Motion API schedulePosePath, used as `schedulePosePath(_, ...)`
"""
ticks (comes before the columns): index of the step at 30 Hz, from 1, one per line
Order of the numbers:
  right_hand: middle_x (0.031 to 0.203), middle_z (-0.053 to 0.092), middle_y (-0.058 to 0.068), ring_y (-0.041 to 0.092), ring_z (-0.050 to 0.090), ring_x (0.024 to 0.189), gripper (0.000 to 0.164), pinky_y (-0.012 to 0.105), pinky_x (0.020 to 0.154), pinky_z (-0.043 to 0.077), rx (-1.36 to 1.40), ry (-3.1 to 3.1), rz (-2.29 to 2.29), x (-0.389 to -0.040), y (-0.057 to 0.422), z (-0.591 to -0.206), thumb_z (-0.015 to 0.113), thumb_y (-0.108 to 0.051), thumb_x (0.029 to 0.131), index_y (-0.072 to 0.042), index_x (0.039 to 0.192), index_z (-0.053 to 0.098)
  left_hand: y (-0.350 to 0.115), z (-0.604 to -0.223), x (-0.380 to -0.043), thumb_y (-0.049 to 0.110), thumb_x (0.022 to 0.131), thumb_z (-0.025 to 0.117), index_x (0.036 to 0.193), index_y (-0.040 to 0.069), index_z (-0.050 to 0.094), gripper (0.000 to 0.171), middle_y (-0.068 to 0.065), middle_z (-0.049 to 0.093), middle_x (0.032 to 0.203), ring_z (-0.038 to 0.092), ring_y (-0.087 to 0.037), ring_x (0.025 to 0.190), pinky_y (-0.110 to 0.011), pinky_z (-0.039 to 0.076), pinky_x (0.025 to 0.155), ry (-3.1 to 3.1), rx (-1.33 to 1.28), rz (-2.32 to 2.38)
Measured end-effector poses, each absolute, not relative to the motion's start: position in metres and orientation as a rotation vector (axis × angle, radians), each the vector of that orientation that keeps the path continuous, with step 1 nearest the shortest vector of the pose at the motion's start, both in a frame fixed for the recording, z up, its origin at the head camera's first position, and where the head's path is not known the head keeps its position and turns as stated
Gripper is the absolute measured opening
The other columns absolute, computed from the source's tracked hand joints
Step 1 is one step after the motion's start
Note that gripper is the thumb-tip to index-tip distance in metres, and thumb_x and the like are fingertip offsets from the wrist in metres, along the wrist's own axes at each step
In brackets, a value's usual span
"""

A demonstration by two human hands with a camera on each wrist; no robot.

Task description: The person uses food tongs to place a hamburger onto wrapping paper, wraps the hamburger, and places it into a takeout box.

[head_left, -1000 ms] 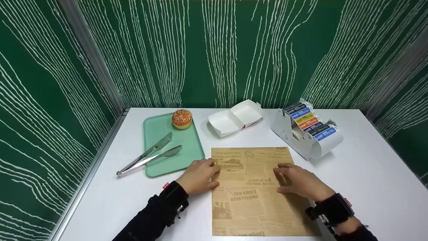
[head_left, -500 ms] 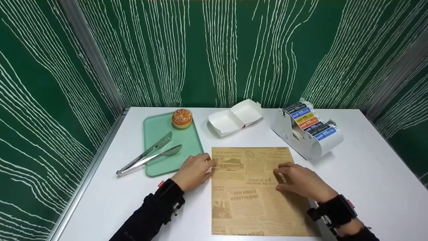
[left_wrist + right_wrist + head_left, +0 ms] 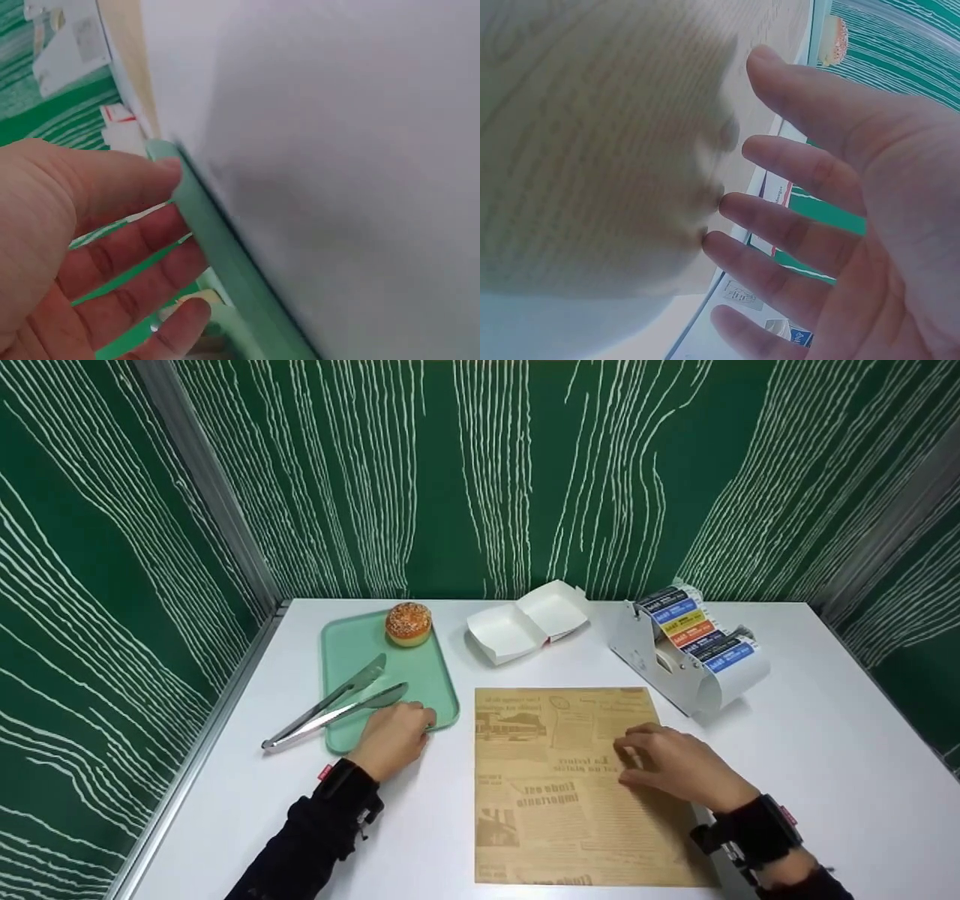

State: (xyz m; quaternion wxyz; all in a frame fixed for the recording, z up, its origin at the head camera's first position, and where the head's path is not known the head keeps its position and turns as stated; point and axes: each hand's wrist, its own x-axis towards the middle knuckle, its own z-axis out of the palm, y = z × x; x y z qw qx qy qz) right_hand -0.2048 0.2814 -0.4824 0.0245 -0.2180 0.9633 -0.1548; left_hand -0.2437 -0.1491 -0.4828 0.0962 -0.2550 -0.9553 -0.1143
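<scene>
My left hand [image 3: 394,740] is at the front right corner of the green tray [image 3: 446,690]. In the left wrist view the thumb overlaps the tray's rim [image 3: 217,247], with the fingers loosely bent. Metal tongs [image 3: 330,709] lie across the tray just behind this hand, their joined end past its left edge. A sesame bun [image 3: 409,625] sits at the tray's back right. My right hand [image 3: 675,765] hovers over the right side of a brown printed paper sheet [image 3: 540,810], fingers spread and bent; the right wrist view shows its fingertips close over the paper.
An open white burger box [image 3: 517,626] stands behind the paper. To its right is a metal label dispenser [image 3: 660,652] with a roll of coloured labels. Green patterned walls [image 3: 435,495] close off the white table [image 3: 232,810] at the back and sides.
My left hand has left the paper's left edge and moved left to the tray's front right corner. The right hand stays nearly where it was over the paper.
</scene>
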Motion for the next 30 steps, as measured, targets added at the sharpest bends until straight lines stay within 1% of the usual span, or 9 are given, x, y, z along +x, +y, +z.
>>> schedulePosePath(4,0.133,0.071,0.026,0.046,0.07,0.121,0.054,0.063,0.103,0.055,-0.655,2.974,-0.487,-0.204,0.281,-0.483,0.091,-0.034,0.084,-0.005,0.127,0.077,-0.155,-0.484,-0.24,-0.012,0.087,0.071,0.089,0.004,0.078,0.018,-0.009,0.076,0.088,0.075,-0.031,0.085,-0.049,0.062,0.07,-2.895,-0.701,-0.411)
schedulePosePath(8,0.134,0.07,0.027,0.047,0.069,0.122,0.053,0.064,0.104,0.054,-0.648,2.976,-0.486,-0.204,0.282,-0.483,0.091,-0.033,0.084,-0.005,0.127,0.076,-0.16,-0.482,-0.233,-0.013,0.083,0.072,0.088,0.006,0.078,0.02,-0.006,0.077,0.091,0.075,-0.029,0.084,-0.047,0.062,0.07,-2.936,-0.727,-0.457)
schedulePosePath(11,0.135,0.07,0.027,0.048,0.068,0.123,0.053,0.065,0.105,0.054,-0.647,2.976,-0.487,-0.204,0.282,-0.483,0.091,-0.032,0.084,-0.005,0.127,0.076,-0.163,-0.48,-0.226,-0.013,0.081,0.071,0.084,0.008,0.076,0.022,-0.004,0.076,0.088,0.072,-0.025,0.079,-0.044,0.06,0.068,-2.955,-0.754,-0.446)
schedulePosePath(15,0.136,0.069,0.028,0.049,0.067,0.124,0.053,0.065,0.105,0.054,-0.643,2.968,-0.486,-0.203,0.281,-0.485,0.091,-0.034,0.084,-0.005,0.127,0.077,-0.166,-0.476,-0.219,-0.015,0.077,0.068,0.078,0.01,0.072,0.025,-0.002,0.072,0.08,0.066,-0.022,0.073,-0.041,0.055,0.065,-2.995,-0.774,-0.427)
schedulePosePath(18,0.137,0.068,0.028,0.049,0.067,0.125,0.053,0.065,0.105,0.054,-0.633,2.968,-0.476,-0.202,0.282,-0.485,0.09,-0.036,0.085,-0.005,0.127,0.077,-0.168,-0.474,-0.217,-0.015,0.074,0.067,0.077,0.01,0.072,0.026,-0.001,0.071,0.079,0.065,-0.02,0.073,-0.04,0.055,0.064,-3.015,-0.793,-0.434)
schedulePosePath(22,0.138,0.068,0.027,0.049,0.066,0.126,0.053,0.065,0.106,0.053,-0.612,2.972,-0.462,-0.201,0.282,-0.485,0.089,-0.037,0.087,-0.006,0.128,0.077,-0.174,-0.467,-0.217,-0.01,0.079,0.073,0.088,0.008,0.077,0.021,-0.003,0.076,0.085,0.071,-0.02,0.079,-0.04,0.058,0.067,-2.988,-0.785,-0.457)
schedulePosePath(25,0.139,0.067,0.028,0.05,0.065,0.127,0.053,0.066,0.106,0.052,-0.601,2.967,-0.467,-0.201,0.282,-0.485,0.089,-0.037,0.087,-0.006,0.128,0.077,-0.183,-0.457,-0.219,-0.002,0.083,0.079,0.097,0.007,0.078,0.017,-0.004,0.076,0.088,0.071,-0.02,0.081,-0.04,0.059,0.068,-2.957,-0.737,-0.474)
schedulePosePath(28,0.141,0.066,0.028,0.05,0.064,0.128,0.051,0.067,0.107,0.051,-0.587,2.958,-0.475,-0.201,0.282,-0.485,0.088,-0.035,0.088,-0.006,0.129,0.076,-0.197,-0.447,-0.221,0.002,0.082,0.084,0.105,0.008,0.075,0.025,-0.007,0.075,0.097,0.071,-0.023,0.086,-0.043,0.061,0.073,-2.904,-0.675,-0.49)
schedulePosePath(30,0.141,0.066,0.029,0.051,0.064,0.129,0.051,0.068,0.107,0.051,-0.58,2.954,-0.481,-0.201,0.282,-0.485,0.087,-0.034,0.089,-0.006,0.129,0.076,-0.209,-0.443,-0.222,0.004,0.081,0.087,0.114,0.008,0.073,0.036,-0.011,0.074,0.105,0.072,-0.028,0.092,-0.048,0.062,0.077,-2.859,-0.641,-0.487)
